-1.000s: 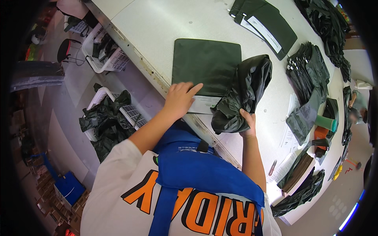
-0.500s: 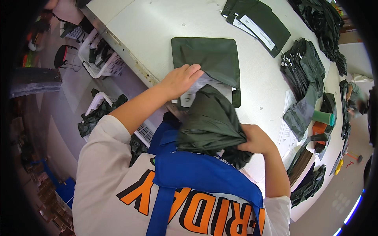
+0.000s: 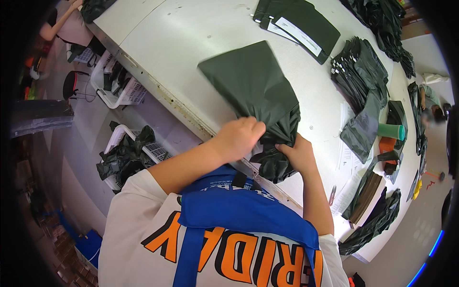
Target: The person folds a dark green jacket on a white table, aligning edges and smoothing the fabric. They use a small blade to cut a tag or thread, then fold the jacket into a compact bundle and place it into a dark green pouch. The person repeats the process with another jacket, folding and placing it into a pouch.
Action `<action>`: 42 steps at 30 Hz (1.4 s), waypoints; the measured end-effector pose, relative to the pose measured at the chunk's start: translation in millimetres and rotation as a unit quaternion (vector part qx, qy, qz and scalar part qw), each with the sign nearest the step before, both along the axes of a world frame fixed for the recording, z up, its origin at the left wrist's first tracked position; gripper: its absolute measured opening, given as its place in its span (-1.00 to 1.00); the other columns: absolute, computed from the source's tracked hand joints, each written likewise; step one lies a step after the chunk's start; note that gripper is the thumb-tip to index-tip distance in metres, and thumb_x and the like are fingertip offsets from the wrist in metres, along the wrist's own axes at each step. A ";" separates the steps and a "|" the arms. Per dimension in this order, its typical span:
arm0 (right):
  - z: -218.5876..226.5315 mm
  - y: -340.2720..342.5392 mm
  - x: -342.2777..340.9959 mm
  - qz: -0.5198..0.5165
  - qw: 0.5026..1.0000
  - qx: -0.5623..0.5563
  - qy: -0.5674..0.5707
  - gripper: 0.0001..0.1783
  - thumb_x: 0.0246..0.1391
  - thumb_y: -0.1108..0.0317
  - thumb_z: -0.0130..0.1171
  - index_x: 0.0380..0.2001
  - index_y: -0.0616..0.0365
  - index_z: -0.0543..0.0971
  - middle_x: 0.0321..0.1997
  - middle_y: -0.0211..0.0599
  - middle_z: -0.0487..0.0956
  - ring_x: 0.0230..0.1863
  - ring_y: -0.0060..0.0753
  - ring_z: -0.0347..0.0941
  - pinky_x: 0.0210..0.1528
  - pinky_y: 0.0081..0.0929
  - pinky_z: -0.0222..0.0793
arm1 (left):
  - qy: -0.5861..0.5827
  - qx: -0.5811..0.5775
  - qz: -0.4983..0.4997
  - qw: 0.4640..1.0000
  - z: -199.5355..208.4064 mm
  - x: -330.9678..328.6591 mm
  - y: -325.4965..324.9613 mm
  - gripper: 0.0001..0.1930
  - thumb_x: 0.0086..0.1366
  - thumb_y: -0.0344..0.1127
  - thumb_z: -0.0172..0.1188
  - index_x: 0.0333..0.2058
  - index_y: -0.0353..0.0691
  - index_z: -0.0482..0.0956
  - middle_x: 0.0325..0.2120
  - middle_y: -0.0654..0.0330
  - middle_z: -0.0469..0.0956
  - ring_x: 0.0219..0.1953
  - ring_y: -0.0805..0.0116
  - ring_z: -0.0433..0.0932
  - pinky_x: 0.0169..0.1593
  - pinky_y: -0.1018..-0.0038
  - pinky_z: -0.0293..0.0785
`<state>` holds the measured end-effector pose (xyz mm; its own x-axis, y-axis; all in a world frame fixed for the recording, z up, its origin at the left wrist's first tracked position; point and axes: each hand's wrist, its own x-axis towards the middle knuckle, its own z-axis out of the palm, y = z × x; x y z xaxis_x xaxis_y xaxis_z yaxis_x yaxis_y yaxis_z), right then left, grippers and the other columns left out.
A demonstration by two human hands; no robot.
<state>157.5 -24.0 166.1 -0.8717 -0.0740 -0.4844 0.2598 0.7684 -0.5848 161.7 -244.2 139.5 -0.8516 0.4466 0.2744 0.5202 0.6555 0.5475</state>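
A dark green bag (image 3: 256,86) lies flat on the white counter (image 3: 181,43), its far end spread wide and its near end gathered into a bunch at the counter's near edge. The left hand (image 3: 237,138) clamps that gathered neck from the left, fingers (image 3: 252,128) curled narrow over the top of the folds. The right hand (image 3: 299,154) grips the same bunch from the right, its fingers tucked into the cloth, with a crumpled dark wad (image 3: 272,165) hanging just below between both hands and over the edge. At the far side of the counter lies a stack of flat dark packets (image 3: 306,24), rectangular, each with a long white label strip (image 3: 299,36) along one edge. To the right lies a fanned pile of dark bags (image 3: 361,71), with a single greyer bag (image 3: 363,131) lying beside it. Near that stands a green cup (image 3: 392,131) and an orange object (image 3: 388,146), and white paper sheets (image 3: 346,158) lie under them. On the floor to the left, white baskets (image 3: 119,86) hold more dark bags (image 3: 122,155).
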 end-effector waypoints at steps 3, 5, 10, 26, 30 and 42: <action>2.2 -11.0 0.0 0.030 0.999 0.028 0.005 -0.40 -0.22 0.14 0.30 -0.16 0.37 0.47 -0.31 0.18 0.59 -0.21 0.16 0.54 -0.12 -0.16 0.44 | -0.040 -0.037 0.021 0.998 20.2 -11.1 10.4 -0.76 0.05 -0.28 0.23 -0.36 -0.19 0.37 -0.41 0.12 0.42 -0.34 0.13 0.51 -0.37 0.27 0.48; 8.3 -20.7 -0.4 0.057 0.996 0.062 0.006 -0.38 -0.22 0.15 0.29 -0.12 0.38 0.44 -0.31 0.17 0.59 -0.22 0.16 0.54 -0.13 -0.14 0.45 | 0.029 -0.008 0.066 0.997 37.4 -36.0 18.6 -0.72 0.05 -0.21 0.26 -0.34 -0.19 0.40 -0.35 0.13 0.42 -0.32 0.14 0.51 -0.38 0.27 0.49; 13.6 -27.6 5.8 0.117 0.981 0.132 0.086 -0.38 -0.25 0.17 0.27 -0.10 0.33 0.46 -0.33 0.10 0.57 -0.26 0.06 0.55 -0.17 -0.20 0.48 | -0.004 -0.098 0.054 0.994 20.0 -78.8 35.0 -0.84 0.04 -0.32 0.18 -0.42 -0.24 0.47 -0.48 0.12 0.45 -0.35 0.11 0.52 -0.33 0.27 0.51; 4.9 -2.9 -1.0 -0.207 0.917 -0.320 0.120 -0.34 -0.12 0.33 0.28 0.03 0.42 0.29 -0.10 -0.05 0.53 -0.12 -0.29 0.45 -0.01 -0.42 0.34 | -0.230 0.334 0.095 0.909 -63.8 -2.7 -5.2 -0.23 0.08 -0.66 0.11 0.30 -0.21 0.11 0.06 0.03 0.42 0.08 0.26 0.42 0.19 0.47 0.26; 20.0 -11.7 -5.9 -0.174 0.938 -0.266 0.135 -0.26 -0.11 0.35 0.28 0.11 0.41 0.19 -0.01 -0.02 0.49 -0.06 -0.28 0.43 0.04 -0.45 0.31 | -0.198 0.382 0.100 0.897 -50.4 -17.1 12.3 -0.42 0.26 -0.59 0.04 0.27 -0.15 0.24 -0.03 0.08 0.54 -0.01 0.37 0.50 0.11 0.53 0.33; -11.5 -0.5 -19.3 -0.220 0.933 -0.275 0.079 -0.57 -0.06 0.51 0.08 -0.05 0.41 0.45 -0.07 -0.17 0.55 -0.07 -0.34 0.46 0.01 -0.45 0.35 | -0.458 0.357 -0.028 0.813 -85.6 53.9 3.8 -0.33 0.09 -0.71 -0.04 0.25 -0.24 0.22 0.01 0.13 0.50 0.11 0.39 0.40 0.20 0.47 0.24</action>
<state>138.2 -24.5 154.6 -0.9331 0.1088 -0.3427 0.3576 0.1803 -0.9163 215.6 -240.4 53.9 -0.8284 0.4974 -0.2577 -0.3032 -0.0113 0.9529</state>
